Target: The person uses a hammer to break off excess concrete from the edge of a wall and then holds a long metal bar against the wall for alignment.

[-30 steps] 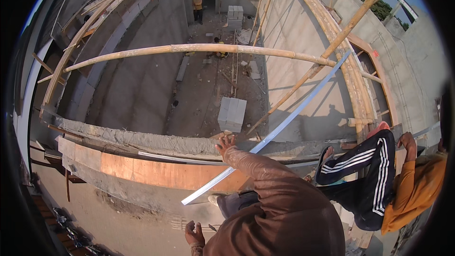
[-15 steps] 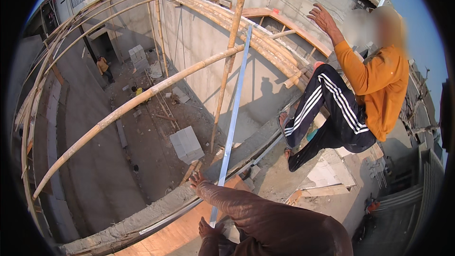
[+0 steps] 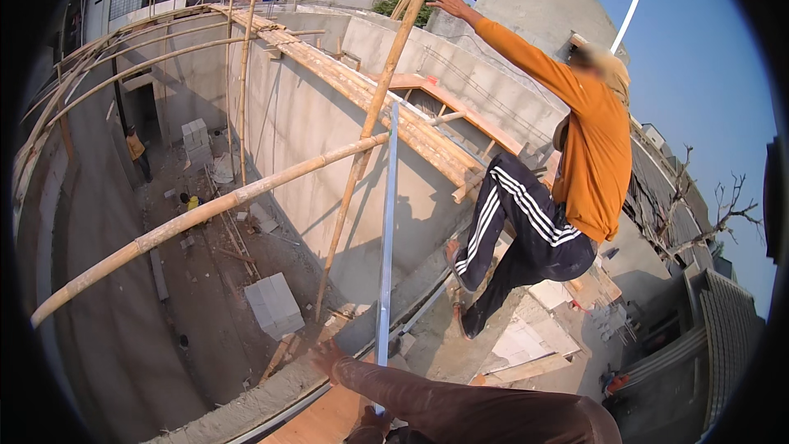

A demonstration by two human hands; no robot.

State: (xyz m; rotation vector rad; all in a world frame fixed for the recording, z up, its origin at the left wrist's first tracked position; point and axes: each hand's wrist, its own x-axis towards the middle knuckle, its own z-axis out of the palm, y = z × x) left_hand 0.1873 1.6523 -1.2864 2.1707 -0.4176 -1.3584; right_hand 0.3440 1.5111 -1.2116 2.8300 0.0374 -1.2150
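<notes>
Right hand [image 3: 328,359] spread on the rough wall top [image 3: 261,402], gripping nothing. Long metal strip [image 3: 389,238] rises just right of it, left hand [image 3: 370,425] at the low end, can't tell if gripping. Probably light, whippy, slick; I'd grab mid-length. Bamboo pole [image 3: 400,49] by its far end, sunken floor [image 3: 218,345] way down left of that right hand

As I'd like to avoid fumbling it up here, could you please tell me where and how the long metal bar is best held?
I'd take the metal bar near its lower end, beside the left hand, coming from the near side and gripping across its narrow width. It is long and thin, its far end up by the leaning bamboo pole, so the lower end seems easiest to reach.
</notes>
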